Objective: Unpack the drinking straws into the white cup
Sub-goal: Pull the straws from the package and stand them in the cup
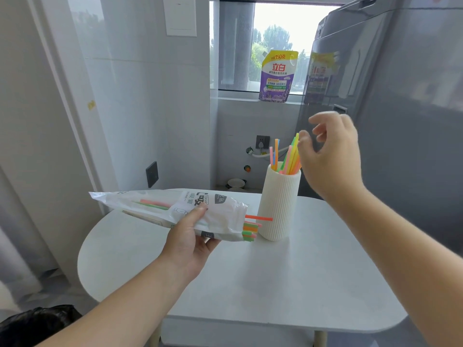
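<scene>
A ribbed white cup (278, 209) stands upright on the white table (250, 284), with several coloured straws (288, 156) leaning inside it. My right hand (330, 156) hovers just right of the straw tops, fingers spread and holding nothing, fingertips near a yellow straw. My left hand (188, 239) grips a white plastic straw bag (175, 211) held level above the table, its open mouth facing the cup. Several straw ends (253, 227) stick out of the bag's mouth, one orange one reaching the cup's wall.
A grey fridge (400, 121) stands close on the right. A purple detergent pouch (278, 76) sits on the window sill behind. A wall socket (261, 141) and a small bowl (235, 183) lie beyond the table. A black bag (35, 324) is at lower left.
</scene>
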Action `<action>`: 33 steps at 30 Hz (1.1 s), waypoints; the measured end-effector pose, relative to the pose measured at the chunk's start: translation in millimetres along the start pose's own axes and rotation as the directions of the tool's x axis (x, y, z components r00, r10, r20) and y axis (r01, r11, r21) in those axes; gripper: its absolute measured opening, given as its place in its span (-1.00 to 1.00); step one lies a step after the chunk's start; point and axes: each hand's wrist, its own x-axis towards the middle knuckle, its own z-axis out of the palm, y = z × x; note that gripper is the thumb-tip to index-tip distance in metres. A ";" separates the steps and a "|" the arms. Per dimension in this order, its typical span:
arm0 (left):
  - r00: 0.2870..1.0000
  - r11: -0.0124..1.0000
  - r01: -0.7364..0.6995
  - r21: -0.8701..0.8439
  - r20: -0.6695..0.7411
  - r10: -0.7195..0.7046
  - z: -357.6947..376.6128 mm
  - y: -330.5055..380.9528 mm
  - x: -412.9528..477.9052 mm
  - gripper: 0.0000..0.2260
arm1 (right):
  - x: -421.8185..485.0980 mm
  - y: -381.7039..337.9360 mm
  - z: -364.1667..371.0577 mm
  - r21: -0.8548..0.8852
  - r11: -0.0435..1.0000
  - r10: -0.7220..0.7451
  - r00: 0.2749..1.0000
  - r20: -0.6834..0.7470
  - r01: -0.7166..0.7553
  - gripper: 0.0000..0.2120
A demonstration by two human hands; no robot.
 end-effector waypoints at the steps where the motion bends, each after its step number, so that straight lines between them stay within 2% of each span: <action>1: 1.000 1.000 -0.004 -0.001 0.000 0.004 0.3 0.3 -0.2 -0.73 | -15.4 -3.0 -0.3 0.015 0.999 -0.047 0.999 0.012 0.046 -0.89; 2: 1.000 1.000 -0.006 0.000 0.002 0.006 0.4 0.5 -0.6 -0.72 | -32.7 -6.1 0.7 0.026 0.998 -0.060 0.996 0.063 0.058 -0.89; 4: 1.000 1.000 -0.009 0.004 0.009 0.009 0.5 0.6 -1.5 -0.75 | -65.4 -9.5 6.3 0.015 0.998 0.051 0.957 0.286 -0.058 -0.81; 5: 1.000 1.000 -0.011 0.008 0.009 0.011 0.3 0.3 -2.2 -0.77 | -79.2 -9.3 10.2 -0.007 0.985 0.159 0.894 0.418 -0.172 -0.77; 6: 1.000 1.000 -0.012 0.015 0.010 0.012 0.8 -0.1 -2.6 -0.79 | -90.5 -8.5 13.7 -0.012 0.947 0.277 0.799 0.534 -0.321 -0.74; 8: 1.000 0.999 -0.024 0.045 0.013 0.023 1.3 -1.0 -3.8 -0.79 | -106.7 -5.2 19.0 0.067 0.747 0.438 0.565 0.699 -0.662 -0.69; 9: 0.999 0.997 -0.038 0.064 0.017 0.037 2.0 -1.1 -4.0 -0.77 | -111.9 -3.9 20.6 0.127 0.616 0.457 0.485 0.746 -0.777 -0.72; 10: 0.998 0.995 -0.056 0.083 0.023 0.055 2.7 -1.2 -4.2 -0.74 | -116.0 -1.8 21.8 0.186 0.515 0.449 0.448 0.773 -0.837 -0.76; 11: 0.997 0.992 -0.074 0.101 0.035 0.071 3.6 -1.0 -4.4 -0.71 | -119.6 0.7 22.3 0.238 0.452 0.434 0.445 0.783 -0.860 -0.80; 13: 0.993 0.985 -0.104 0.139 0.066 0.095 5.1 -1.0 -5.1 -0.69 | -124.7 5.7 22.1 0.316 0.392 0.416 0.473 0.777 -0.864 -0.88; 16: 0.990 0.979 -0.127 0.159 0.080 0.115 6.2 0.1 -5.9 -0.68 | -125.3 10.2 21.4 0.355 0.394 0.438 0.513 0.739 -0.848 -0.92; 19: 0.989 0.978 -0.141 0.156 0.074 0.131 4.6 4.2 -5.2 -0.64 | -124.4 10.6 20.0 0.383 0.369 0.462 0.525 0.715 -0.847 -0.88; 21: 0.986 0.975 -0.153 0.160 0.084 0.141 3.9 5.9 -4.8 -0.62 | -125.2 12.7 20.0 0.422 0.323 0.435 0.529 0.728 -0.847 -0.77; 23: 0.985 0.974 -0.158 0.165 0.095 0.144 3.9 4.8 -4.8 -0.63 | -125.0 12.0 20.2 0.426 0.332 0.410 0.535 0.738 -0.842 -0.77; 26: 0.985 0.975 -0.156 0.160 0.098 0.142 4.1 4.1 -5.0 -0.65 | -123.3 10.8 21.7 0.394 0.402 0.424 0.550 0.720 -0.827 -0.98; 28: 0.985 0.976 -0.157 0.150 0.094 0.144 3.5 5.8 -4.6 -0.66 | -121.9 14.9 20.9 0.386 0.390 0.473 0.541 0.695 -0.836 -0.96; 30: 0.986 0.978 -0.156 0.138 0.088 0.145 2.3 7.7 -4.4 -0.67 | -119.6 19.1 17.9 0.405 0.320 0.514 0.516 0.685 -0.857 -0.99; 33: 0.988 0.982 -0.140 0.128 0.086 0.130 1.1 7.0 -4.2 -0.72 | -120.2 20.6 16.7 0.430 0.225 0.482 0.483 0.731 -0.874 -0.82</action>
